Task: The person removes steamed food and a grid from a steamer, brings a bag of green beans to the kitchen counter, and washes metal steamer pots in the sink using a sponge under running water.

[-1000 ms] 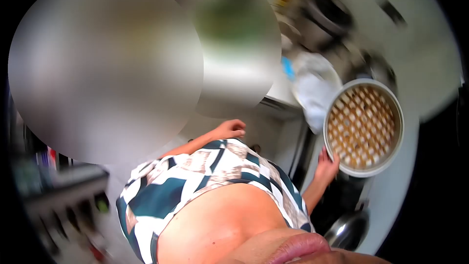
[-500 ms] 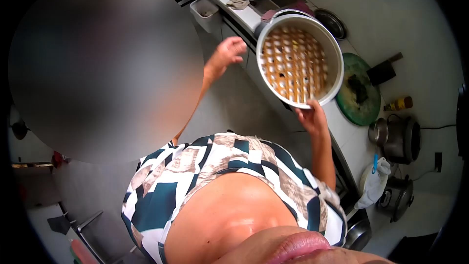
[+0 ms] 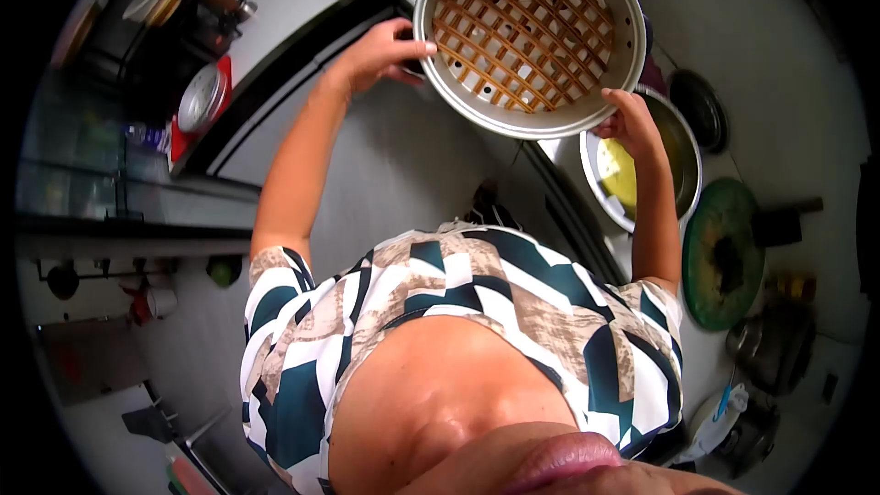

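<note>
Both my hands hold a round metal steamer tier [image 3: 500,121] by its rim, tilted towards me. A brown lattice rack [image 3: 530,35] of thin slats lies inside it over a perforated base. My left hand [image 3: 383,55] grips the left rim, thumb on the edge and fingers curled below. With its thumb on top, my right hand [image 3: 632,124] grips the lower right rim. Partly behind my right forearm stands a metal pot [image 3: 689,151] with yellowish liquid [image 3: 616,172] in it.
A green round cutting board [image 3: 713,280] and a cleaver [image 3: 777,225] are at right, with a dark lid [image 3: 698,110] above. Cookers stand further down that counter. At upper left, a stove [image 3: 197,9] and a red-edged item [image 3: 197,101] sit by the counter.
The steamer tier has moved up and left, uncovering the pot beneath. My left hand has come onto its rim; my right hand still holds it. The view has turned left.
</note>
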Action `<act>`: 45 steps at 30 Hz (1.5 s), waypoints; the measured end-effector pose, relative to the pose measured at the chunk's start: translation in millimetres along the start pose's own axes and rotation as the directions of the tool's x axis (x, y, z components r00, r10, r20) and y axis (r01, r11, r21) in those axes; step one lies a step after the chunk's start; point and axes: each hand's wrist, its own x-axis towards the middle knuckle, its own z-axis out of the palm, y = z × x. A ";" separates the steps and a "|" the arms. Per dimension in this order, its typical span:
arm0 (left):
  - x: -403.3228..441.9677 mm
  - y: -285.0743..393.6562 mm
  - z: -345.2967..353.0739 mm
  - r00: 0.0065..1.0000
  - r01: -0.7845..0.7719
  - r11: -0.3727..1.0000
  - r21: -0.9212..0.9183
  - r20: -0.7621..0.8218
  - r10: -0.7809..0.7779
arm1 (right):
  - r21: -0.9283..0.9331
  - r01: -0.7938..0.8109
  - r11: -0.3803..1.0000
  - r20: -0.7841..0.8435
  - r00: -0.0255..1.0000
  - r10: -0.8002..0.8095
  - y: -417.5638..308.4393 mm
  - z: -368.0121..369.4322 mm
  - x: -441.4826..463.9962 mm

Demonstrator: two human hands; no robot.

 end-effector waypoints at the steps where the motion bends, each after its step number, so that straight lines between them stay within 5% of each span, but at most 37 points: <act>1: 17.4 -1.0 41.7 0.998 -0.067 0.996 -0.055 -0.011 0.066 | -0.047 0.018 0.999 -0.093 0.995 -0.022 -7.1 -38.5 -17.5; 4: 34.2 13.2 29.9 0.997 -0.050 0.992 -0.119 -0.071 0.042 | -0.088 -0.065 0.994 -0.320 0.947 0.033 -30.2 -17.7 -10.7; 6: 46.5 23.5 14.0 0.995 -0.049 0.985 -0.167 -0.093 0.034 | -0.204 -0.077 0.976 -0.606 0.792 -0.065 -60.7 12.7 -6.0; 7: 45.4 29.8 9.8 0.994 -0.033 0.992 -0.119 -0.103 0.021 | -0.499 0.002 0.866 -0.697 0.593 -0.403 -66.8 25.2 -8.7; 8: 52.1 31.7 5.7 0.992 -0.050 0.992 -0.118 -0.118 0.036 | -0.769 0.022 0.639 -0.596 0.336 -0.729 -75.7 31.9 -0.9; 9: 57.4 28.6 6.2 0.990 -0.078 0.990 -0.121 -0.129 0.062 | -0.802 0.105 0.589 -0.563 0.199 -0.802 -88.2 36.0 2.0; 12: 58.8 9.6 -13.8 0.991 -0.108 0.976 -0.191 -0.100 0.090 | -0.722 0.235 0.651 -0.548 0.379 -0.745 -98.5 92.8 9.4; 14: 72.5 -11.7 -30.7 0.993 -0.116 0.957 -0.265 -0.023 0.114 | -0.721 0.127 0.681 -0.551 0.491 -0.675 -97.6 128.8 27.2; 18: 67.8 -7.1 -23.1 0.994 -0.105 0.954 -0.280 -0.026 0.102 | -0.784 0.035 0.619 -0.522 0.501 -0.690 -90.5 109.1 59.9; 27: 70.8 -14.3 -32.1 0.994 -0.113 0.971 -0.212 -0.027 0.110 | -0.867 -0.201 0.457 -0.497 0.270 -0.824 -131.6 114.7 134.6; 30: 100.0 -33.3 -49.5 0.978 -0.204 0.975 -0.090 -0.074 0.197 | -0.780 -0.326 0.534 -0.623 0.338 -0.705 -151.2 130.5 160.4; 34: 132.5 -49.6 -79.3 0.981 -0.196 0.980 -0.034 -0.007 0.196 | -0.757 -0.286 0.587 -0.651 0.257 -0.714 -137.5 131.0 189.7; 35: 137.8 -55.0 -86.7 0.982 -0.189 0.981 -0.038 -0.002 0.189 | -0.730 -0.155 0.666 -0.681 0.253 -0.687 -130.9 133.4 195.5; 37: 145.7 -65.9 -96.1 0.984 -0.175 0.984 -0.041 0.012 0.176 | -0.621 0.113 0.775 -0.735 0.259 -0.627 -121.6 139.4 198.3; 39: 148.4 -73.4 -97.6 0.988 -0.155 0.987 -0.034 0.019 0.156 | -0.071 0.397 0.915 -0.796 0.531 -0.292 -120.5 143.8 180.5; 41: 148.4 -67.1 -95.5 0.990 -0.135 0.988 -0.071 0.019 0.137 | 0.384 0.438 0.813 -0.671 0.737 -0.080 -131.9 161.7 159.7; 45: 163.1 -84.7 -92.1 0.981 -0.193 0.981 -0.024 -0.020 0.193 | 0.530 0.423 0.735 -0.539 0.837 -0.093 -142.6 174.4 128.2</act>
